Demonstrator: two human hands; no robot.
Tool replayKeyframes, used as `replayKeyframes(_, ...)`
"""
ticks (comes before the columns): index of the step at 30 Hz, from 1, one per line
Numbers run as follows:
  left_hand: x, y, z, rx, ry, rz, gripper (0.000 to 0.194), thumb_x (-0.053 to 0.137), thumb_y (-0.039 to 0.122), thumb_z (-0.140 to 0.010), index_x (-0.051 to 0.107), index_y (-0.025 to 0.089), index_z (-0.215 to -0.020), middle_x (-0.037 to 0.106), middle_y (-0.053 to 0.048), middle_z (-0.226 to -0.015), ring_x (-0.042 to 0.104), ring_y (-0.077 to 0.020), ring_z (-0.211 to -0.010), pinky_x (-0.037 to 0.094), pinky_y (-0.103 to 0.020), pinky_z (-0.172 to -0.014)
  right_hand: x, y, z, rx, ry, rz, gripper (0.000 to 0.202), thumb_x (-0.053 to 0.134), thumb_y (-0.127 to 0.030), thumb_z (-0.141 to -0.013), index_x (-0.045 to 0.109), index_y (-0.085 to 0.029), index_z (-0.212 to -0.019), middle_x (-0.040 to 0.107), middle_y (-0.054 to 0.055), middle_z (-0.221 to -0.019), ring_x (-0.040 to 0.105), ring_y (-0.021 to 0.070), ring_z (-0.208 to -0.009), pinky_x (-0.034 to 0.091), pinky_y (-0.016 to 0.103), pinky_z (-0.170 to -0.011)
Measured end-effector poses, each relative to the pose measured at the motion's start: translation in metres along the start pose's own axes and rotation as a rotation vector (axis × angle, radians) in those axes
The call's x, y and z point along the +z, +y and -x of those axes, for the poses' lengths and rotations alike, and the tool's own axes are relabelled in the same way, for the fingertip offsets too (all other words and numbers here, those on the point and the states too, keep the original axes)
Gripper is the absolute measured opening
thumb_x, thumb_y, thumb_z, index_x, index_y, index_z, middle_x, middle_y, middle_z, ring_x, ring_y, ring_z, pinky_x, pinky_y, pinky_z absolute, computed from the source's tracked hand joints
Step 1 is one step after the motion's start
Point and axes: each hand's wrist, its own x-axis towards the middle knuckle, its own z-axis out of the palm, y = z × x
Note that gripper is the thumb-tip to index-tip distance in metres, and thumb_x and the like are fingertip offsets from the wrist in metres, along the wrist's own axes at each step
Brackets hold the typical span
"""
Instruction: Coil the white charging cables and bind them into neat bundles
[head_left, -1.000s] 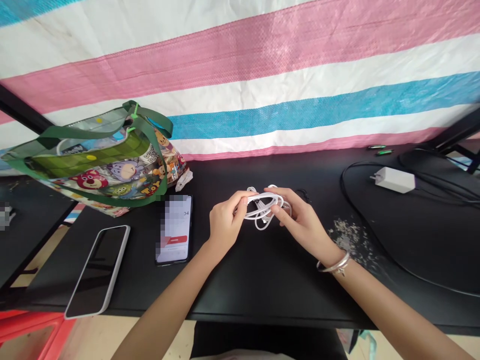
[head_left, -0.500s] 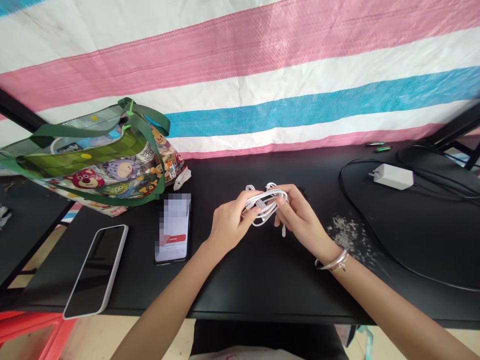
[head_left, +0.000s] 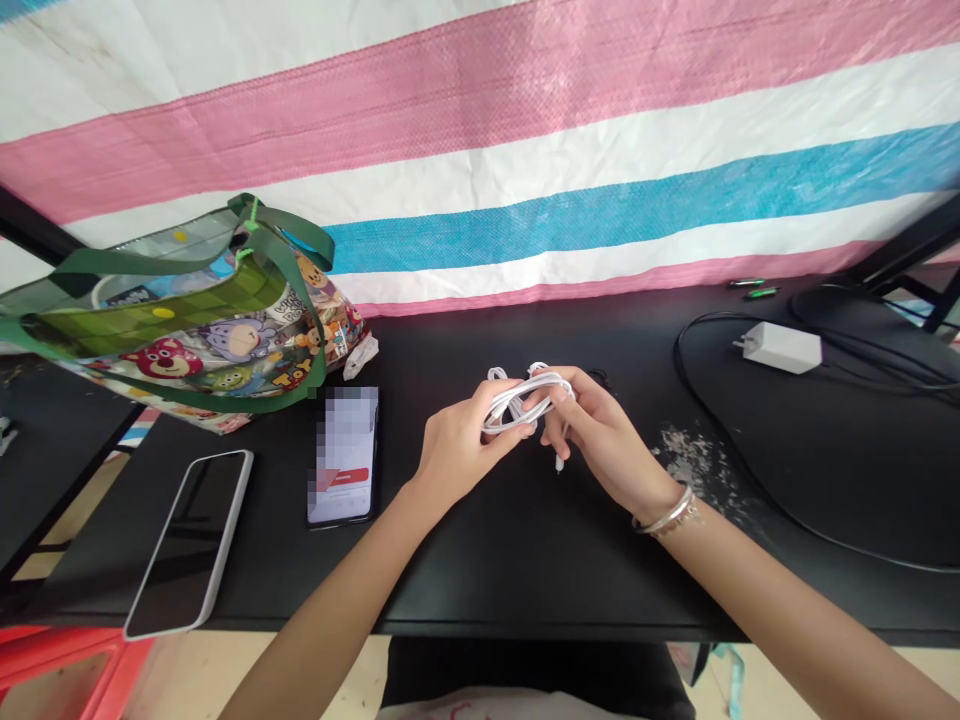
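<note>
A white cable (head_left: 517, 402), coiled into several loops, is held between both hands just above the black table (head_left: 480, 560). My left hand (head_left: 459, 440) pinches the left end of the coil between thumb and fingers. On the coil's right side, my right hand (head_left: 592, 425) is closed around the loops, thumb on top. One plug end (head_left: 559, 463) of the cable hangs below my right fingers. Small loops of the cable stick up behind the hands. A silver bracelet circles my right wrist.
Left of my hands lie a lit phone (head_left: 345, 455) and a dark phone in a pale case (head_left: 191, 540). Behind them stands a clear cartoon bag (head_left: 225, 340). To the right are a white charger (head_left: 782, 347), a black cord (head_left: 720, 425) and pale debris (head_left: 690, 460).
My right fingers have shifted on the coil, and the hanging plug end has moved slightly left. The loops are pressed into a narrower bundle. Both hands stay in nearly the same place.
</note>
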Motion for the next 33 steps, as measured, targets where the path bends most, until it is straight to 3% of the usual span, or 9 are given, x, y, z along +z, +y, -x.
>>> replayKeyframes(8, 0.0035, 0.0020, 0.0013, -0.052, -0.005, 0.016, 0.031, 0.057, 0.033, -0.084, 0.059, 0.027, -0.114, 0.072, 0.005, -0.079, 0.064, -0.0119, -0.059, 0.043, -0.020, -0.057, 0.0031, 0.0028, -0.0001, 0.064, 0.054, -0.134, 0.042, 0.073, -0.054, -0.068, 0.060, -0.022, -0.091, 0.062, -0.005, -0.070, 0.048, 0.0058, -0.046, 0.044, 0.022, -0.047)
replayKeyframes(19, 0.0050, 0.0040, 0.0020, -0.071, 0.017, 0.027, 0.029, 0.058, 0.030, -0.083, 0.061, 0.028, -0.112, 0.071, 0.006, -0.079, 0.063, -0.0103, -0.058, 0.043, -0.018, -0.058, 0.0023, 0.0051, 0.0002, 0.032, 0.069, -0.113, 0.042, 0.072, -0.055, -0.068, 0.060, -0.022, -0.091, 0.062, -0.005, -0.070, 0.048, 0.0073, -0.046, 0.042, 0.023, -0.044)
replayKeyframes(25, 0.0040, 0.0037, 0.0022, -0.055, 0.019, 0.014, 0.029, 0.059, 0.029, -0.083, 0.061, 0.029, -0.112, 0.071, 0.006, -0.077, 0.063, -0.0101, -0.058, 0.043, -0.018, -0.058, 0.0015, 0.0037, -0.0007, 0.059, 0.051, -0.141, 0.042, 0.069, -0.060, -0.069, 0.061, -0.023, -0.087, 0.062, -0.004, -0.071, 0.049, 0.0087, -0.049, 0.046, 0.026, -0.051)
replayKeyframes(33, 0.0049, 0.0008, 0.0010, -0.058, -0.011, 0.054, 0.031, 0.059, 0.030, -0.084, 0.062, 0.031, -0.114, 0.071, 0.005, -0.077, 0.064, -0.0114, -0.061, 0.044, -0.019, -0.060, -0.0021, 0.0053, -0.0032, 0.119, 0.004, -0.222, 0.028, 0.068, -0.050, -0.075, 0.063, -0.024, -0.086, 0.056, -0.004, -0.068, 0.042, 0.0103, -0.051, 0.048, 0.030, -0.060)
